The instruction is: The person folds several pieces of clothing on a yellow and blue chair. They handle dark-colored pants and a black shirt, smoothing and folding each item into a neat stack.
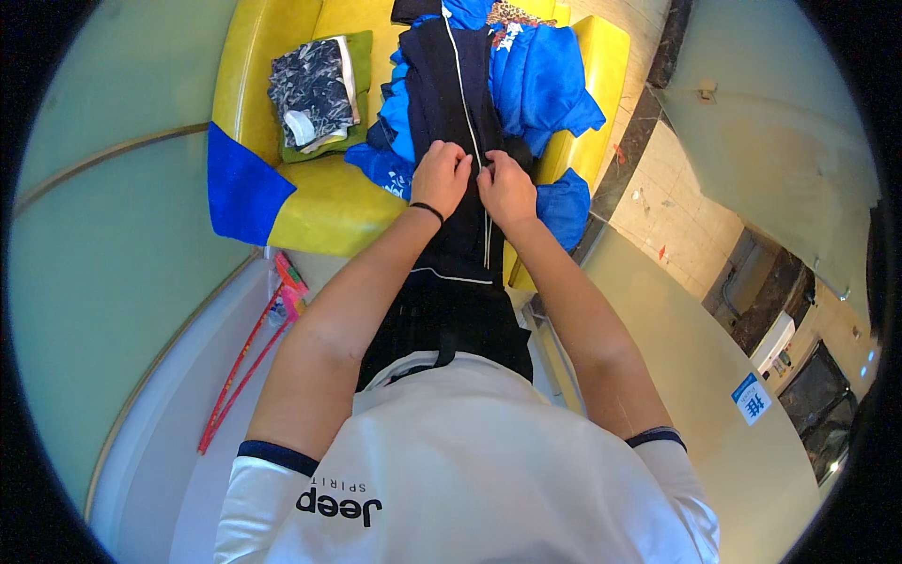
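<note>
A long dark garment point(458, 92) with white piping lies lengthwise before me, from a yellow sofa point(331, 211) down towards my lap. My left hand point(442, 180) is on its left part, thumb and fingers bent together at the fabric; a black band circles that wrist. Close by on the right, my right hand point(506, 187) pinches the fabric beside the white piping. The two hands are slightly apart, and the fingertips partly hide the cloth between them. Blue clothing point(542, 84) is heaped to the right of the garment, and more blue cloth point(384, 169) shows at its left.
On the sofa's left seat lies a folded patterned garment point(313, 92) atop green cloth point(363, 70). Blue fabric point(246, 187) covers the front left arm. Red sticks point(243, 366) lean at left. A glass door point(676, 338) with a sign point(751, 399) stands right.
</note>
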`<state>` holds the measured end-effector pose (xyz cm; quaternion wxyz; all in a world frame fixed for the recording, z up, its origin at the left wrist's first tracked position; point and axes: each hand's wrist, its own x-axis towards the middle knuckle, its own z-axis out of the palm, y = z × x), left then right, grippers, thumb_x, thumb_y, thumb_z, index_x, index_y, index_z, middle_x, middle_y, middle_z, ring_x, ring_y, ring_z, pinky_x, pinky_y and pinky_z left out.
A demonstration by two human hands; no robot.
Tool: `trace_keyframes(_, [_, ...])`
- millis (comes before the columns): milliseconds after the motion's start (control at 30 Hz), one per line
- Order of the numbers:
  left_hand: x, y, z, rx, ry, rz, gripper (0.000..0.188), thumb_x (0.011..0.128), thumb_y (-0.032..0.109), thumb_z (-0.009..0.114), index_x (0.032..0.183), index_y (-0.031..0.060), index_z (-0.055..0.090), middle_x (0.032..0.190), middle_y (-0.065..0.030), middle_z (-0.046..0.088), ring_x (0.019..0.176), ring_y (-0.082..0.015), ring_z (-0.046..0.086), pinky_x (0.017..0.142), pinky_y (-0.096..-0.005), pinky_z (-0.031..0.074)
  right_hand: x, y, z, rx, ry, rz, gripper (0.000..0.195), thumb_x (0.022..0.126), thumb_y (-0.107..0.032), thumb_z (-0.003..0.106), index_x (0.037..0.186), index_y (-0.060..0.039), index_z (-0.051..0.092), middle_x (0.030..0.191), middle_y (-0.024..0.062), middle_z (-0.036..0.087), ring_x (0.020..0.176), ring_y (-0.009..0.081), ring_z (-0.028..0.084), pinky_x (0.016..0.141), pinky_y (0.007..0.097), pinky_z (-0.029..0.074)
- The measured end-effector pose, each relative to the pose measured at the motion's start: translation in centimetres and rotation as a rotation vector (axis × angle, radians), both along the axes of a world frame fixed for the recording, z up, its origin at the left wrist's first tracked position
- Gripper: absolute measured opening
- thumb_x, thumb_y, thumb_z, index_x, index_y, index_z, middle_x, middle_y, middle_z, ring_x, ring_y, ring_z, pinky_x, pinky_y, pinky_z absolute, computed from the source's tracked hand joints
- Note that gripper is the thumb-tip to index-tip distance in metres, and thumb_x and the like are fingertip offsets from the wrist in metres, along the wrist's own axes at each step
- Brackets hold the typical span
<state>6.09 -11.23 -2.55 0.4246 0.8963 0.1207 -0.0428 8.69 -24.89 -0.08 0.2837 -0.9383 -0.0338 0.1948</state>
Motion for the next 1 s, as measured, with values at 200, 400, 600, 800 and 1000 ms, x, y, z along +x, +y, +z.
trace_keyframes(200, [2.3,0.2,-2.5,0.072,0.330,-0.015,0.029,0.084,0.032,0.067,0.084,0.0032,0.061,0.089,-0.0191,0.061,0.087,-0.0365,0.060,0.077,-0.0436,0.049,1.8,0.2,-0.4,-0.030,0.182,0.170,0.022,0.085,-0.025,0.060,0.097,-0.0086,0.067,0.093,0.0201,0.067,0.088,0.0387,0.065,0.076,0.0484,0.053])
trace_keyframes(400, [3.4,0.5,-1.5,0.043,0.410,-0.068,0.022,0.083,0.024,0.066,0.083,0.0029,0.058,0.089,-0.0178,0.060,0.088,-0.0377,0.060,0.077,-0.0450,0.049,7.5,0.8,-2.7,-0.081,-0.014,0.119,0.017,0.086,-0.021,0.059,0.090,-0.0074,0.069,0.089,0.0192,0.068,0.085,0.0380,0.066,0.074,0.0480,0.054])
trace_keyframes(600, [4.6,0.0,-1.9,0.262,0.010,-0.126,0.015,0.084,0.018,0.065,0.092,0.0060,0.059,0.088,-0.0138,0.056,0.084,-0.0358,0.059,0.076,-0.0458,0.048,12.0,3.6,-6.8,-0.210,0.177,-0.007,0.028,0.084,-0.030,0.065,0.102,-0.0094,0.070,0.103,0.0164,0.069,0.099,0.0334,0.065,0.087,0.0433,0.051])
trace_keyframes(800, [8.0,-0.6,-2.2,0.365,0.436,-0.155,0.027,0.088,0.029,0.063,0.100,0.0049,0.062,0.104,-0.0141,0.062,0.100,-0.0329,0.062,0.083,-0.0446,0.050,13.3,4.2,-8.0,-0.147,0.198,-0.213,0.022,0.083,-0.028,0.063,0.092,-0.0074,0.067,0.097,0.0179,0.069,0.094,0.0354,0.066,0.082,0.0439,0.052])
trace_keyframes(1000, [7.7,-0.3,-4.4,0.266,0.459,-0.071,0.022,0.084,0.024,0.064,0.098,0.0061,0.062,0.104,-0.0129,0.063,0.099,-0.0304,0.063,0.084,-0.0432,0.050,13.6,-0.8,-4.8,0.103,-0.234,-0.383,0.020,0.086,-0.025,0.058,0.091,-0.0050,0.058,0.088,0.0213,0.065,0.083,0.0420,0.062,0.074,0.0492,0.049])
